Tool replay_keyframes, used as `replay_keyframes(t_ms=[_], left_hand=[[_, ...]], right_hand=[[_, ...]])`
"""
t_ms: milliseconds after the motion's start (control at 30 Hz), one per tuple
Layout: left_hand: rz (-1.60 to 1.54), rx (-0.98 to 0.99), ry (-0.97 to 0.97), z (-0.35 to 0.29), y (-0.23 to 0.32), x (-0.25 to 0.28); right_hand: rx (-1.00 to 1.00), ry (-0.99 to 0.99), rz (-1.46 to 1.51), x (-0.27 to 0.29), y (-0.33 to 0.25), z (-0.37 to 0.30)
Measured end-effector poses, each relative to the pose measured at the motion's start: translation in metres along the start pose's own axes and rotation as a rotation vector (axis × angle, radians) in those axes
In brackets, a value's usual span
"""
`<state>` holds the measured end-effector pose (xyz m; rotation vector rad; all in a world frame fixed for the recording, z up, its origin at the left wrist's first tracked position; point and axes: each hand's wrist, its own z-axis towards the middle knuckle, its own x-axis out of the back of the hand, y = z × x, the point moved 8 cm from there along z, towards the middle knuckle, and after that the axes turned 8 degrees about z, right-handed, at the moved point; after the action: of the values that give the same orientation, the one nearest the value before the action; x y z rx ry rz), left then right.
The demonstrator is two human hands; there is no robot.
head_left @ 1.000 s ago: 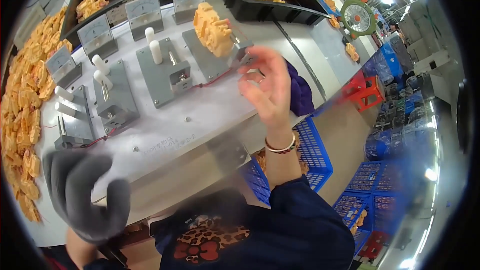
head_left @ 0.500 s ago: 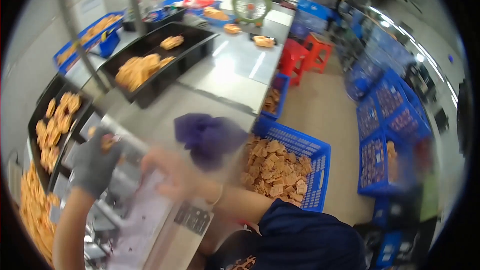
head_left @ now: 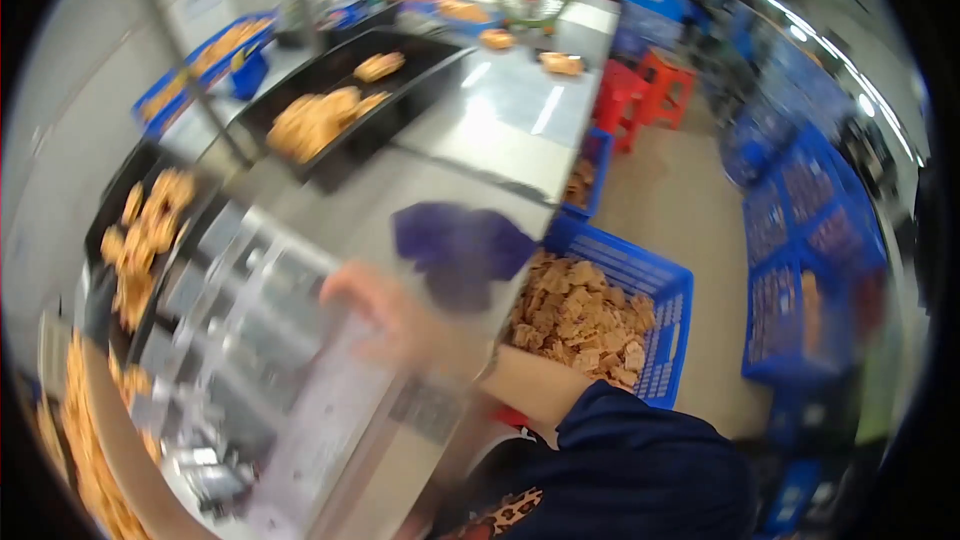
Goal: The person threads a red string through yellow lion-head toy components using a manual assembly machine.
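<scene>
The blurred right hand point(head_left: 395, 315), fingers' state unclear, hovers over the steel table point(head_left: 330, 210) near a purple cloth point(head_left: 460, 245) and blue crate point(head_left: 640, 285).

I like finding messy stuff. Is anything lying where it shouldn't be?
Maybe one thing: a crumpled purple cloth lies loose at the steel table's edge, beside the right hand. The picture is blurry, so nothing else stands out.

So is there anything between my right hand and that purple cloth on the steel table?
Nothing visible. The right hand is blurred over the steel table, and the purple cloth lies just beyond it near the table's edge, with only bare metal between them. Whether the fingers already touch the cloth can't be told.
</scene>
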<state>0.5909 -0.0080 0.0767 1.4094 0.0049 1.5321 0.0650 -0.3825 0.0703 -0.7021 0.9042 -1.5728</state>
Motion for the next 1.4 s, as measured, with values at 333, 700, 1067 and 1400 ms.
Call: replay_keyframes(t_ms=[333, 700, 1067, 1400], left_hand=[[0.557, 0.202, 0.338, -0.200, 0.114, 0.065], [1.019, 0.327, 0.171, -0.324, 0.082, -0.048], [0.790, 0.428, 0.407, -0.308, 0.078, -0.030], [0.554, 0.666, 0.134, -0.323, 0.113, -0.053]], right_hand=[[0.137, 0.274, -0.164, 0.014, 0.006, 0.001], [0.235, 0.417, -0.238, 0.035, 0.010, -0.022], [0.594, -0.254, -0.312, -0.173, -0.065, -0.051], [0.032, -0.381, -0.230, -0.249, -0.029, -0.034]])
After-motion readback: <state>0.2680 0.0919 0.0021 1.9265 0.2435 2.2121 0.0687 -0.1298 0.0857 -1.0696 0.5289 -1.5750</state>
